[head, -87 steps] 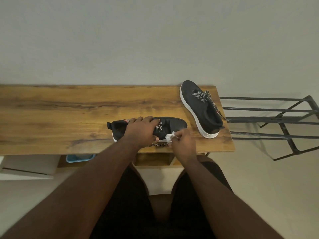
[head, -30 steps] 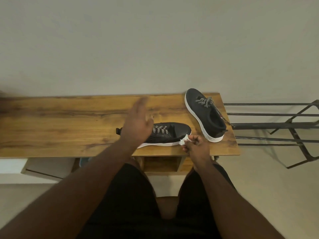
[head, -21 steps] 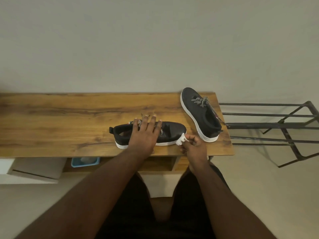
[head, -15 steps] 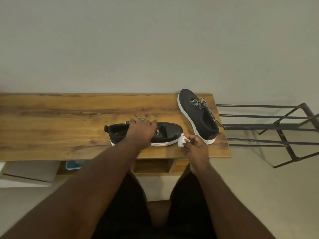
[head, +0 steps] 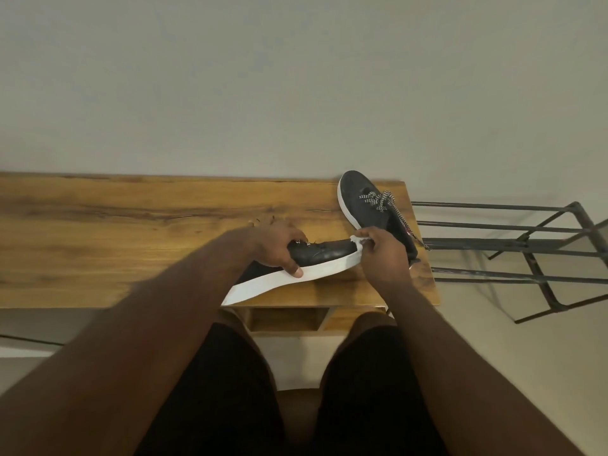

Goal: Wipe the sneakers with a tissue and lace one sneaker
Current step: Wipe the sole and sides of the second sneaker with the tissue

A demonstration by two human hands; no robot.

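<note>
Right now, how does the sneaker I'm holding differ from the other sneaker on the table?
The held sneaker is tipped on its side, white sole facing the camera, gripped by the left hand; the far sneaker rests flat on its sole on the table, untouched. The right hand presses a tissue to the held sneaker's toe; nothing touches the far sneaker. Both are black with white soles and striped laces.

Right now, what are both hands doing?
Left hand grips near sneaker, tilted. Right hand pinches tissue at its toe. Second sneaker close behind.
</note>
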